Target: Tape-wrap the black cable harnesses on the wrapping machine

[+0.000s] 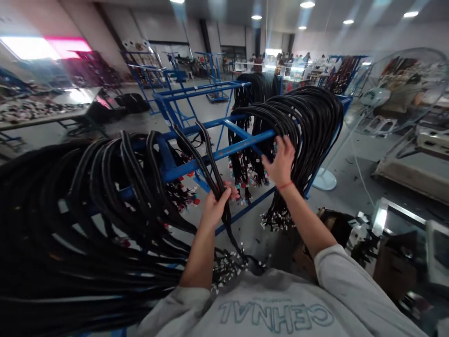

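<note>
Two black cable harnesses (202,161) hang over the blue rack (224,152) near the centre. My left hand (218,201) is wrapped round them below the rail, thumb on top. To the right, my right hand (280,161) has its fingers apart and reaches up to the edge of a thick bundle of black harnesses (312,121); whether its fingertips touch the bundle I cannot tell. White connectors (233,267) dangle at the lower ends of the harnesses.
Many more black harnesses (115,187) drape over the rack at the left. A standing fan (375,97) with a round base is at the right, near metal frames (414,164). Boxes lie at the lower right. Several people are far back.
</note>
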`<state>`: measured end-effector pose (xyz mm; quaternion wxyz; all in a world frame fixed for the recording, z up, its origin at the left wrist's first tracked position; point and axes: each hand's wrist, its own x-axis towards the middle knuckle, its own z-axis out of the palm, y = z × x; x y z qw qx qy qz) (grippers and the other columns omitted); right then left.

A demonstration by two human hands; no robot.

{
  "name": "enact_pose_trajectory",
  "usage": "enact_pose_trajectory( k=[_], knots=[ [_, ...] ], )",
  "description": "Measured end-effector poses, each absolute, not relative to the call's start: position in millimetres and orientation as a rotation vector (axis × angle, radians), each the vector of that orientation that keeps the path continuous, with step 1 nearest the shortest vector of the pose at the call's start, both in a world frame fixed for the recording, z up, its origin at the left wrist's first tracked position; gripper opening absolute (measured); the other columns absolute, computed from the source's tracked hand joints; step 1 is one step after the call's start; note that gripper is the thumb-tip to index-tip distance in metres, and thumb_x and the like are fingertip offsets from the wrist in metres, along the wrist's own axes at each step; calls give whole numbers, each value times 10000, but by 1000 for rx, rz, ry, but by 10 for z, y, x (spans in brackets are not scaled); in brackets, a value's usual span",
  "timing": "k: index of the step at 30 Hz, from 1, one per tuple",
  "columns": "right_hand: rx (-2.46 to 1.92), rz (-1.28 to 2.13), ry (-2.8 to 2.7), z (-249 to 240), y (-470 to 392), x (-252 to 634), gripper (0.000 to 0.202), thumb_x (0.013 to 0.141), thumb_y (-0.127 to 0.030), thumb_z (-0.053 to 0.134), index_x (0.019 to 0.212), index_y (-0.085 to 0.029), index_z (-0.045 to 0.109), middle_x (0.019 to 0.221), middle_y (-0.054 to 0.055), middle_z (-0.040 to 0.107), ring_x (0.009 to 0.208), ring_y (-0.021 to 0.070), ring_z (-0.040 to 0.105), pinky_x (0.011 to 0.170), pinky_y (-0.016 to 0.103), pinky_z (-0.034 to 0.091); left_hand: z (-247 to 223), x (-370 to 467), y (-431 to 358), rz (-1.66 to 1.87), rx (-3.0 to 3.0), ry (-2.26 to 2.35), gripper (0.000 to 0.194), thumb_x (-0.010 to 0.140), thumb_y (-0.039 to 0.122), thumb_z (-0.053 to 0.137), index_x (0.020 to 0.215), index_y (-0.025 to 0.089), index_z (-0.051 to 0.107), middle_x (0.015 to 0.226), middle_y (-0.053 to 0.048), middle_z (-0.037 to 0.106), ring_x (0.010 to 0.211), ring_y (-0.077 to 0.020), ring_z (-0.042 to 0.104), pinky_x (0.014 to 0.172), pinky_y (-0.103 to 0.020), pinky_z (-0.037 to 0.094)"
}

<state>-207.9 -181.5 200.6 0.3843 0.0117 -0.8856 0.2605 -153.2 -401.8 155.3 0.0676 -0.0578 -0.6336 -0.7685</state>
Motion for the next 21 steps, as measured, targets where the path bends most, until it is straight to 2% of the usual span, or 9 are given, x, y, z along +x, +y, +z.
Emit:
enact_pose_trajectory(
  k=[2, 5, 8, 10, 14, 16, 18, 20, 21],
  knots=[
    [-237, 685, -2310, 2097, -1449, -2334, 233, 902, -263, 534, 1071, -118, 602, 1270, 230, 536, 1129, 313, 564, 928, 458, 479, 1533, -1493, -3970, -2342, -170, -1903, 567, 688, 634, 761, 973, 165, 621, 756, -33, 712, 676, -184, 693, 710, -323, 576],
    [-183, 957, -2364, 2055, -1414, -2387, 205, 944, -342, 495, 822, -182, 535, 879, 113, 610, 809, 218, 595, 741, 330, 478, 1477, -1497, -3929, -2307, -176, -1939, 553, 731, 680, 697, 934, 171, 616, 737, -32, 690, 681, -181, 672, 701, -324, 571],
    [152, 1614, -2257, 1867, -1815, -2079, 486, 932, -631, 458, 668, -228, 402, 566, -21, 430, 531, 118, 430, 533, 234, 381, 1393, -1488, -3948, -2154, -180, -2027, 529, 810, 670, 619, 997, 176, 610, 840, -73, 694, 782, -208, 671, 769, -365, 571],
    [385, 2196, -2127, 1733, -2066, -1838, 602, 865, -788, 414, 635, -238, 337, 483, -70, 299, 426, 85, 288, 428, 208, 285, 1321, -1405, -3948, -1840, -113, -1923, 477, 854, 586, 620, 1110, 187, 575, 1038, -114, 675, 988, -231, 654, 920, -400, 534],
    [548, 2904, -1780, 1561, -2215, -1523, 609, 826, -818, 430, 655, -247, 304, 454, -121, 128, 369, 72, 101, 352, 195, 208, 1213, -1078, -3769, -1348, -273, -1489, 488, 858, 425, 659, 1270, 246, 469, 1327, -121, 527, 1269, -237, 519, 1066, -417, 437],
    [533, 2844, -1776, 1581, -2171, -1429, 551, 863, -765, 417, 702, -238, 414, 475, -114, 167, 372, 79, 140, 366, 198, 256, 1221, -962, -3594, -1531, -350, -1533, 534, 879, 456, 627, 1331, 240, 443, 1393, -140, 488, 1309, -252, 492, 1061, -410, 437],
    [594, 2536, -1991, 1723, -2085, -1398, 519, 903, -704, 410, 816, -216, 562, 525, -69, 341, 432, 103, 350, 455, 226, 400, 1262, -958, -3423, -1937, -309, -1715, 555, 892, 543, 587, 1328, 216, 479, 1372, -148, 524, 1270, -252, 526, 1024, -385, 463],
    [663, 1954, -2235, 1988, -1951, -1501, 480, 927, -631, 445, 932, -200, 657, 721, 26, 569, 718, 174, 594, 690, 318, 534, 1317, -1067, -3295, -2418, -287, -1844, 557, 876, 635, 560, 1199, 182, 584, 1145, -121, 647, 1037, -221, 635, 867, -337, 526],
    [656, 1614, -2293, 2152, -1867, -1624, 436, 933, -582, 478, 976, -201, 684, 880, 72, 639, 923, 221, 628, 831, 377, 537, 1353, -1152, -3245, -2624, -313, -1839, 555, 863, 661, 559, 1104, 166, 626, 965, -87, 671, 856, -185, 647, 749, -300, 532]
  ],
)
